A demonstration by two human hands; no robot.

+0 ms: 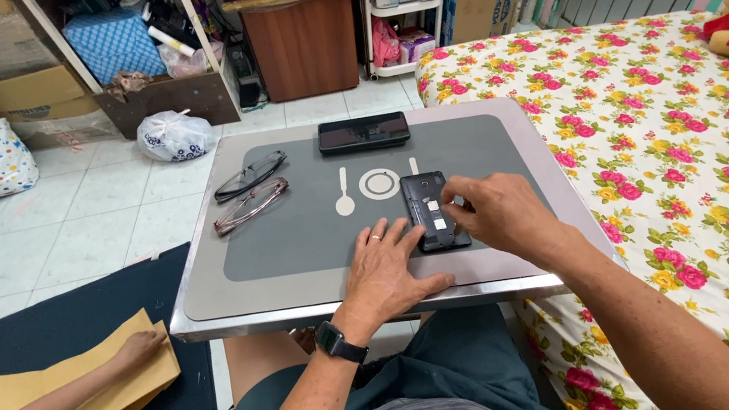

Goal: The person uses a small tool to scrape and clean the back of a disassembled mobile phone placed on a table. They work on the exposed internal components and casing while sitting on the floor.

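You are pressing your left hand flat on the tabletop, fingers spread and holding nothing, fingertips touching the opened black phone. Your right hand is pinching at the phone's exposed back, near the grey mat's front right corner.

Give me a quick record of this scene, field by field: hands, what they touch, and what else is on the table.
Left hand: flat on the grey mat, fingers touching the opened phone
Right hand: fingers on the phone's exposed back
Table: second phone at far edge, two pairs of glasses at left
Nearby: another person's hand on brown envelopes
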